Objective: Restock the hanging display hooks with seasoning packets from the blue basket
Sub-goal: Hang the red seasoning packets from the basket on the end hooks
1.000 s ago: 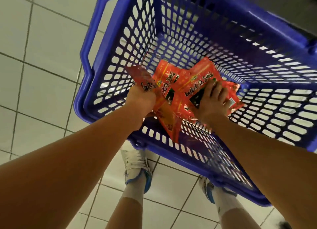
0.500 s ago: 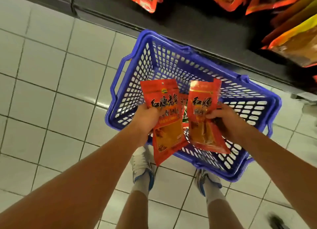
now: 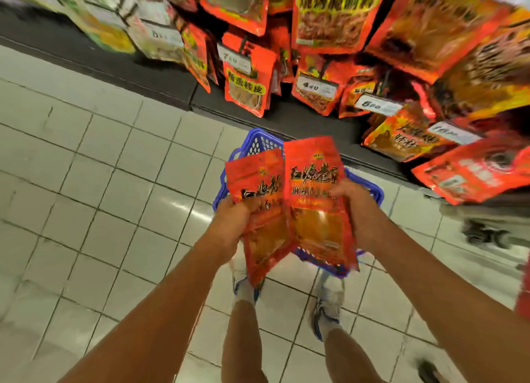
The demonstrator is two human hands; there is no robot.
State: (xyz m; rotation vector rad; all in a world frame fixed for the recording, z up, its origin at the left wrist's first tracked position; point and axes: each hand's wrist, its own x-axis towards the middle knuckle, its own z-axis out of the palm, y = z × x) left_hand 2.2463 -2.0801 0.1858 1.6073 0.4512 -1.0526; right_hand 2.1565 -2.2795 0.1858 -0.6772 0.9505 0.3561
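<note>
Left hand (image 3: 232, 219) grips the lower half of one red seasoning packet (image 3: 258, 187), fingers curled round its edge. Right hand (image 3: 354, 207) grips a second red packet (image 3: 314, 181) by its right edge. Both packets stand upright, edges touching, on forearms stretched forward. Directly below, the blue basket (image 3: 259, 141) sits on the tiled floor (image 3: 114, 181), before the hanging display packets (image 3: 246, 78).

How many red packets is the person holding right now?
2 can be seen. The left hand grips one red packet; the right hand grips the other packet, side by side above the blue basket. More could be stacked behind them, hidden.
</note>
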